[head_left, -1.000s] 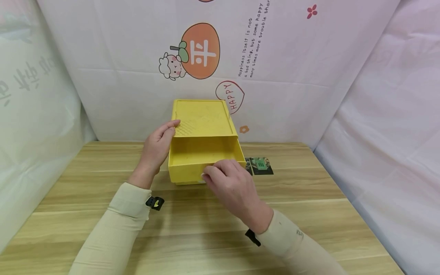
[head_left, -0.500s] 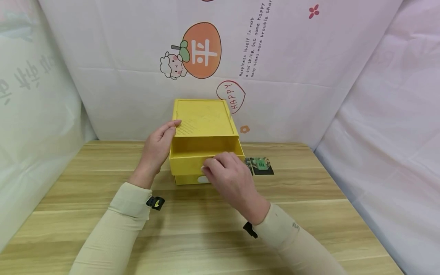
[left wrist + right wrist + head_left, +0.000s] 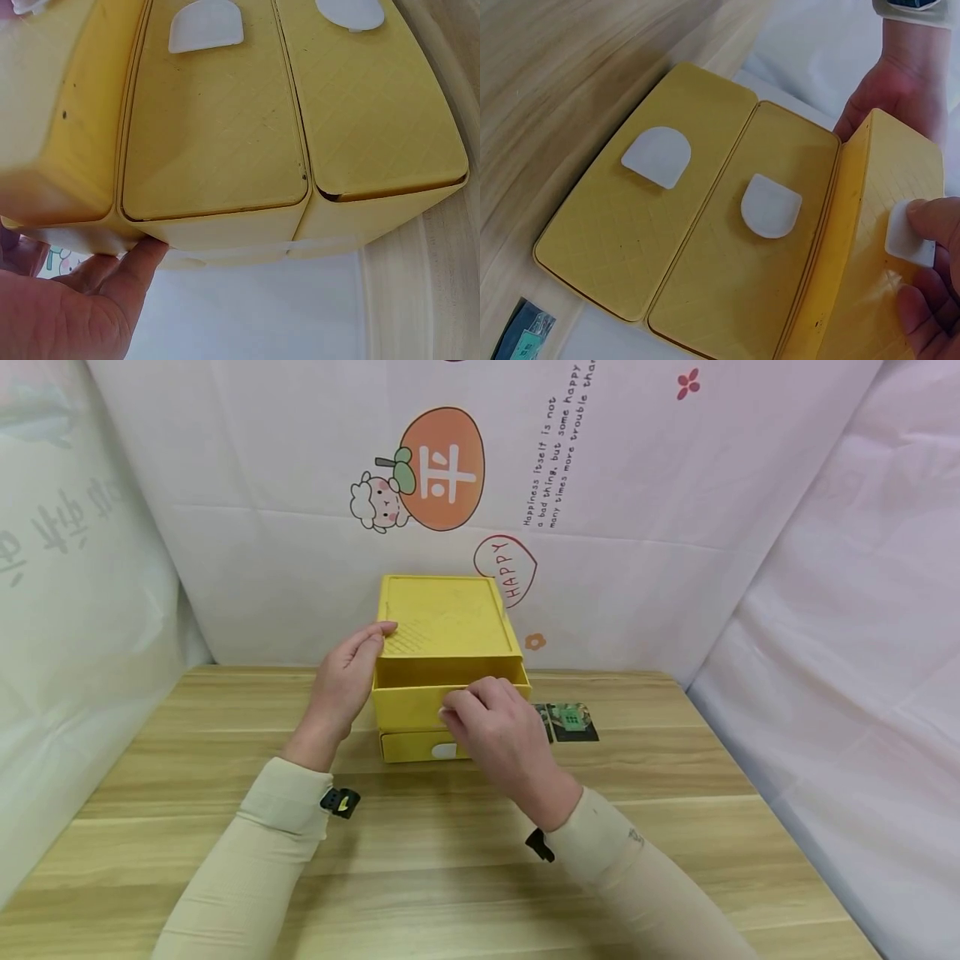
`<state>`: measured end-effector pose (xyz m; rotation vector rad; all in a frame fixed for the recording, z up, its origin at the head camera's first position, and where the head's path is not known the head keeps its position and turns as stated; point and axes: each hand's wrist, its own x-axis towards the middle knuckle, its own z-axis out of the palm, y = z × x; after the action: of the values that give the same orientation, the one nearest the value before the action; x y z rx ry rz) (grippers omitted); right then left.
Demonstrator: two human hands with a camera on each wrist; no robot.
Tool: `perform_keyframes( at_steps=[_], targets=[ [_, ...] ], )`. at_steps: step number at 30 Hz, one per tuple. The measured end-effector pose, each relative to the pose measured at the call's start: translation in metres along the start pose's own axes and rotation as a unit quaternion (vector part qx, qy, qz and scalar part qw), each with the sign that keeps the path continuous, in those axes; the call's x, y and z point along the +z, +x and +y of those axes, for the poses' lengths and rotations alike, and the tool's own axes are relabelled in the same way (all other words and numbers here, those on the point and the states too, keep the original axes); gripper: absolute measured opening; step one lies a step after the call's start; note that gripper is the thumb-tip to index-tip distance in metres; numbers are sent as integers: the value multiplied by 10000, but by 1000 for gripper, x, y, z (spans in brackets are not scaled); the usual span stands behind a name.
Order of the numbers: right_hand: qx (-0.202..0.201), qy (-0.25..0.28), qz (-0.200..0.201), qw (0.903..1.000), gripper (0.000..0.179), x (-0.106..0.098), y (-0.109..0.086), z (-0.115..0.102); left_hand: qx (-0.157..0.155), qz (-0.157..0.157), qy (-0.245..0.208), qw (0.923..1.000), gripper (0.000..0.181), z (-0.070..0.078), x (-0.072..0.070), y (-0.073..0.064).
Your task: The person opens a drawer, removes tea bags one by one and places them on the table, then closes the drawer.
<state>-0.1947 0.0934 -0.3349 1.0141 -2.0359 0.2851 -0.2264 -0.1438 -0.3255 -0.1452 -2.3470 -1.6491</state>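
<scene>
A yellow cabinet (image 3: 450, 614) with three stacked drawers stands on the table against the backdrop. Its top drawer (image 3: 408, 710) juts out a little, with a strip of the inside showing. My right hand (image 3: 502, 739) pinches the white pull tab (image 3: 907, 236) on that drawer between thumb and fingers. My left hand (image 3: 337, 685) rests against the cabinet's left side near the top front corner; in the left wrist view its extended fingers (image 3: 139, 274) press on the side wall. The middle drawer (image 3: 739, 262) and bottom drawer (image 3: 641, 217) sit pushed in, each with a white tab.
Dark cards with green print (image 3: 573, 721) lie on the wood-grain table (image 3: 420, 860) right of the cabinet, partly hidden behind the right hand. A white printed sheet (image 3: 600, 593) hangs behind, and pale sheets close off both sides.
The top drawer has slid back into the cabinet, pushed by my right hand, so the opening is narrower and the front below shows more. My left hand stays in place.
</scene>
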Motion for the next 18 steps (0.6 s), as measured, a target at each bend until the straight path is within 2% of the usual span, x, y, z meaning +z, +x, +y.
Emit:
perform_keyframes(
  at_steps=[9,18],
  targets=[
    [151,70,-1,9999,9,8,6,5,74,22,50,10000,58,-1,1,2],
    [312,75,-218,9992,12,13,11,10,79,44,61,9999,57,-1,1,2]
  ],
)
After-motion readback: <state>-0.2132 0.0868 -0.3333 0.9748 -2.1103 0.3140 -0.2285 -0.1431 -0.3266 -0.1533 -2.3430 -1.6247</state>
